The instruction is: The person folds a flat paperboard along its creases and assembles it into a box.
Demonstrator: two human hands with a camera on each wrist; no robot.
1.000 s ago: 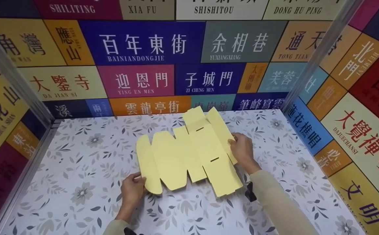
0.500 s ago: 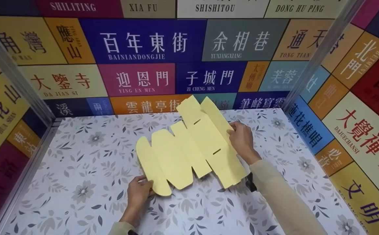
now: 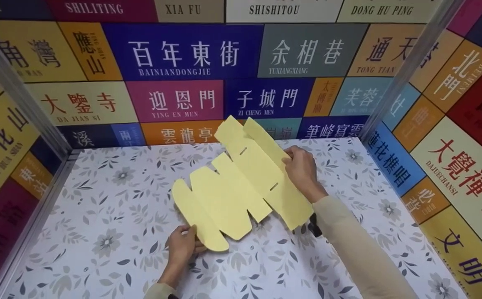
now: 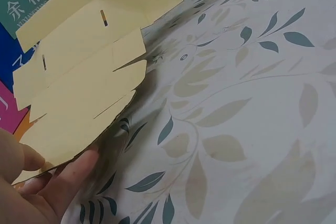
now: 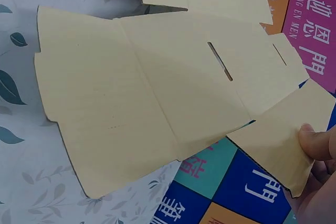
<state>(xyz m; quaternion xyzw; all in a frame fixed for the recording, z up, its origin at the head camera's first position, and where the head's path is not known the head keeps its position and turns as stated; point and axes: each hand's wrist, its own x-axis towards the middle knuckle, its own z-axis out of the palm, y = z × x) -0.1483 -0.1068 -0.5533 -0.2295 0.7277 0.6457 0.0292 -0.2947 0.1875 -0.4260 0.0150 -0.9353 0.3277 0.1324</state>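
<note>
Creased yellow cardboard sheet [image 3: 224, 195] with flaps and two narrow slits [image 5: 220, 61], unfolded and slanted over a leaf-patterned counter [image 3: 95, 199]. Pinched at opposite edges, left hand [image 3: 182, 245] on the rounded near flap [image 3: 199, 218], right hand [image 3: 302, 168] on the far side panel [image 3: 264, 139], probably to support both ends and spread the folds. Behind, colourful walls [image 3: 183, 52] of Chinese lettering and romanised names.

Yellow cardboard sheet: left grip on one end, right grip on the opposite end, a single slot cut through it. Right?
Not quite: the yellow cardboard sheet has two slots, as the head view shows. Left grip and right grip are on opposite ends, as you say.
</note>
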